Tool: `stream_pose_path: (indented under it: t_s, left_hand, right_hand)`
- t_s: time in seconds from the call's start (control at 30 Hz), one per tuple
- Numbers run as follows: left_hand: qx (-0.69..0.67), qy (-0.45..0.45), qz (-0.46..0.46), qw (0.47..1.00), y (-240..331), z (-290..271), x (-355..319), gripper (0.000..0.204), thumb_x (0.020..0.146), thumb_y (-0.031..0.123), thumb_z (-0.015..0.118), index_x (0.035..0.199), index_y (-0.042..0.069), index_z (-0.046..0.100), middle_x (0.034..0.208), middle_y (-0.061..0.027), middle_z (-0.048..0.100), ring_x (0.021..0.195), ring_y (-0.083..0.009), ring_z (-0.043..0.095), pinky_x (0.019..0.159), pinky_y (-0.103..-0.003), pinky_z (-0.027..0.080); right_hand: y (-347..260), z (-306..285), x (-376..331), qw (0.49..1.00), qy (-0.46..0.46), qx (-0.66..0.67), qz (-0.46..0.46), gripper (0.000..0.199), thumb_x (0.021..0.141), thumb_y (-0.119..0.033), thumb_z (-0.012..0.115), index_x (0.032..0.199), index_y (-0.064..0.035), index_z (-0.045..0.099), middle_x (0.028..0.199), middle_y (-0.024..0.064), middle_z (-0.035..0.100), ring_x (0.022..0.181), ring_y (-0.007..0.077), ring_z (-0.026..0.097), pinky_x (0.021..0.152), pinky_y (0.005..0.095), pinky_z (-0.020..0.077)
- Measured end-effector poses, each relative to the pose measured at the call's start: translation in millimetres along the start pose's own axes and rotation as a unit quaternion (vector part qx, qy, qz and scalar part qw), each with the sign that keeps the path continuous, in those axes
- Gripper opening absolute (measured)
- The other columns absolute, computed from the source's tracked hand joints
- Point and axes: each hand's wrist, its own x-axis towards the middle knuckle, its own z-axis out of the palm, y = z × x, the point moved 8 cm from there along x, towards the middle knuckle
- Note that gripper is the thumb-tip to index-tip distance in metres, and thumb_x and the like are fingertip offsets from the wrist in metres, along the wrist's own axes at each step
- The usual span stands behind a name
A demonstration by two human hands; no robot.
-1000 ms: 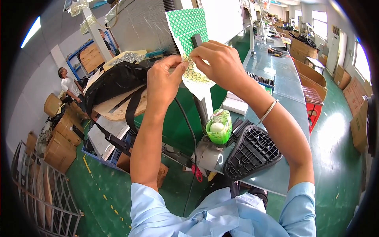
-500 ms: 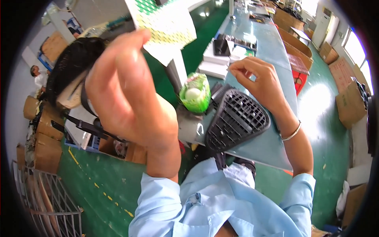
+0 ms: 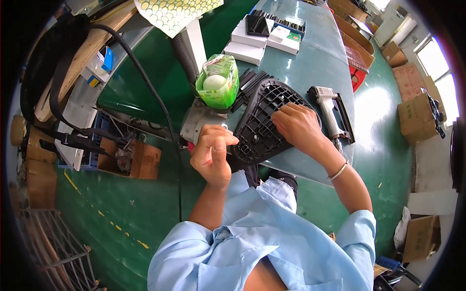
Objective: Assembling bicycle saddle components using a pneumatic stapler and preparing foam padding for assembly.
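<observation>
A black plastic grille panel [image 3: 262, 123] lies tilted over the near edge of the grey-green table [image 3: 315, 63]. My right hand [image 3: 297, 127] rests on its right side, with bent fingers pressing on the ribs. My left hand [image 3: 212, 154] hovers just left of the panel's lower left edge. Its fingers are curled in and I see nothing in them. A sheet of yellow-green dot stickers [image 3: 174, 12] hangs above, at the top of the view.
A green pouch holding a white ball-like thing [image 3: 218, 80] stands on a metal bracket left of the panel. A grey air tool [image 3: 330, 111] lies to the right, white boxes [image 3: 262, 41] sit farther back. Cardboard boxes [image 3: 417, 114] and a black cable [image 3: 160, 111] are on the green floor.
My left hand has come down from the sticker sheet to the panel's left edge. My right hand has moved from the table onto the panel. The view has tilted downward.
</observation>
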Motion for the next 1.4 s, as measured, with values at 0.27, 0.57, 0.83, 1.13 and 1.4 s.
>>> stream_pose_path:
  t_s: [0.27, 0.57, 0.83, 1.13, 1.4]
  left_hand:
    - [-0.002, -0.008, -0.169, 0.986, -34.3, -28.9, -42.9, 0.017, 0.088, 0.002, 0.049, 0.073, -0.003, 0.055, 0.073, -0.0089, 0.056, 0.069, -0.0146, 0.054, 0.064, -0.026, 0.045]
    - [0.000, 0.015, -0.177, 0.984, -42.9, -47.0, -39.5, 0.016, 0.088, 0.001, 0.048, 0.074, -0.003, 0.055, 0.074, -0.0089, 0.057, 0.068, -0.0137, 0.054, 0.063, -0.025, 0.044]
    - [0.011, 0.031, -0.169, 0.985, -37.7, -60.7, -37.0, 0.018, 0.088, 0.002, 0.048, 0.072, -0.003, 0.055, 0.072, -0.0079, 0.057, 0.066, -0.0135, 0.054, 0.062, -0.025, 0.044]
    - [0.084, -0.104, -0.155, 0.979, -44.9, -57.9, -39.1, 0.016, 0.086, 0.005, 0.053, 0.071, -0.001, 0.055, 0.068, -0.0077, 0.057, 0.065, -0.0158, 0.053, 0.061, -0.027, 0.044]
    - [0.179, -0.163, -0.119, 0.963, -37.8, -50.4, -64.4, 0.004, 0.077, 0.002, 0.063, 0.079, 0.001, 0.060, 0.077, -0.0082, 0.060, 0.071, -0.0199, 0.057, 0.064, -0.030, 0.047]
  right_hand:
    - [-4.5, 37.7, 20.1, 0.995, -0.071, -0.064, -0.033, 0.007, 0.072, -0.012, 0.060, 0.076, -0.0073, 0.057, 0.073, 0.0052, 0.055, 0.076, 0.0220, 0.055, 0.064, 0.0347, 0.0450]
    - [-29.1, 65.0, 42.8, 0.947, -0.179, -0.257, -0.072, 0.012, 0.074, -0.018, 0.056, 0.068, -0.0116, 0.063, 0.071, 0.0040, 0.059, 0.073, 0.0185, 0.056, 0.061, 0.0318, 0.0384]
    - [-29.3, 61.4, 35.9, 0.949, -0.234, -0.200, -0.066, 0.008, 0.071, -0.013, 0.058, 0.068, -0.0109, 0.065, 0.071, 0.0049, 0.060, 0.075, 0.0210, 0.059, 0.058, 0.0333, 0.0425]
    - [11.2, 23.0, 18.9, 0.991, -0.131, -0.008, 0.026, 0.031, 0.070, 0.000, 0.054, 0.097, -0.0111, 0.064, 0.077, 0.0065, 0.054, 0.079, 0.0254, 0.056, 0.063, 0.0370, 0.0463]
    - [-14.6, 24.9, 12.0, 0.994, -0.064, -0.076, -0.035, 0.021, 0.070, -0.009, 0.053, 0.089, -0.0090, 0.061, 0.083, 0.0057, 0.048, 0.085, 0.0217, 0.049, 0.068, 0.0330, 0.0383]
